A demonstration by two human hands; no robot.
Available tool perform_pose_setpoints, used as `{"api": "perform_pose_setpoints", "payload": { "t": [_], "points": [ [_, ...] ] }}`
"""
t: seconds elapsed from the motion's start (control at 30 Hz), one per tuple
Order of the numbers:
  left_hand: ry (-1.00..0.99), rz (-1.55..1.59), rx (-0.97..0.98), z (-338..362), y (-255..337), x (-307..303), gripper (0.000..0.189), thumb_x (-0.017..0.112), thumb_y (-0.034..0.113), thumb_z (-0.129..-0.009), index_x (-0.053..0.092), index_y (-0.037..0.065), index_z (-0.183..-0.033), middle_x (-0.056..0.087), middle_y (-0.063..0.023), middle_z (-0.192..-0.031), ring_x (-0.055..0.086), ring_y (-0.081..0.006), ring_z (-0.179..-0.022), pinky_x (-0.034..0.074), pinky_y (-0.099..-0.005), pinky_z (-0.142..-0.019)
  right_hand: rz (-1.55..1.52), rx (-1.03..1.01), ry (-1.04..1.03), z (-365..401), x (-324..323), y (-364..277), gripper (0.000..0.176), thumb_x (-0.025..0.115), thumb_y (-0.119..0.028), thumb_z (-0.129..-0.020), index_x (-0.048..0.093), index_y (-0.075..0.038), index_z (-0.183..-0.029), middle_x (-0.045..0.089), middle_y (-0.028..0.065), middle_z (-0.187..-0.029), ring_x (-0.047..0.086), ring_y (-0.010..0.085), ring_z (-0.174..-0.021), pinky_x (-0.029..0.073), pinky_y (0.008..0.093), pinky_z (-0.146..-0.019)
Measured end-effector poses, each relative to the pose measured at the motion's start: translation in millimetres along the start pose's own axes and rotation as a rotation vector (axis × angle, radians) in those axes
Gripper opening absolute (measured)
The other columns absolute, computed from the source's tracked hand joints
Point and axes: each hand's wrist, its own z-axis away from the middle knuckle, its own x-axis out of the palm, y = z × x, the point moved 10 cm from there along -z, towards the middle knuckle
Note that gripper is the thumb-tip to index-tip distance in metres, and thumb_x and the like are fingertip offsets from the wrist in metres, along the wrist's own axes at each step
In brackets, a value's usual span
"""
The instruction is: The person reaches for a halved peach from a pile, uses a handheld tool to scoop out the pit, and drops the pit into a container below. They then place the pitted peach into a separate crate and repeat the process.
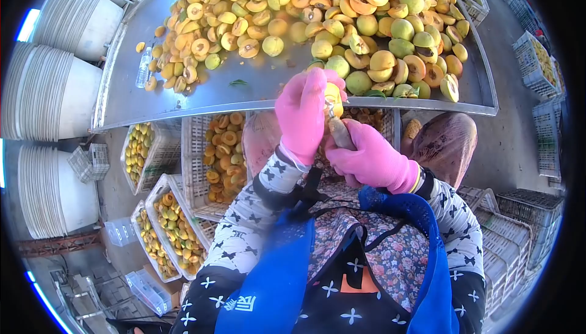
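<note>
Both hands wear pink gloves and meet at the front edge of the metal table [262, 103]. My left hand [303, 114] is closed around a yellow-orange fruit [332, 95], whose lower side shows between the fingers. My right hand [373, 156] grips the light handle of a small tool [339, 131]; its metal end touches the fruit. Behind the hands, a large pile of whole and halved fruit [273, 45] covers much of the tabletop.
A plastic bottle [143, 68] lies at the table's left. Below stand crates of fruit, one [194, 151] left of my legs, another [146, 169] farther left. Stacked white tubs [79, 93] line the left side. Empty crates [497, 242] stand at right.
</note>
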Motion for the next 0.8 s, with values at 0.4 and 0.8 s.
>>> {"api": "perform_pose_setpoints", "payload": {
  "t": [0.4, 0.8],
  "points": [
    [-0.206, 0.09, -0.334, -2.8, -24.6, 17.3, 0.045, 0.047, 0.035, -0.104, 0.067, -0.004, -0.093, 0.068, -0.0123, -0.08, 0.066, -0.0191, -0.066, 0.054, -0.0285, -0.062, -0.271, 0.112, -0.248, 10.9, 6.4, 1.4, 0.013, 0.062, -0.012, -0.084, 0.057, -0.001, -0.088, 0.056, 0.0043, -0.065, 0.052, 0.0126, -0.046, 0.039, 0.0253, -0.042],
    [-0.175, -0.346, -0.128, -7.5, -0.1, -49.7, 0.035, 0.056, 0.03, -0.101, 0.067, -0.002, -0.094, 0.069, -0.0129, -0.088, 0.067, -0.0213, -0.071, 0.055, -0.03, -0.064, -0.27, 0.231, -0.231, 10.4, 2.1, 22.8, 0.023, 0.069, -0.016, -0.085, 0.061, -0.001, -0.101, 0.058, 0.0027, -0.069, 0.055, 0.0098, -0.053, 0.041, 0.0241, -0.046]
  ]
}}
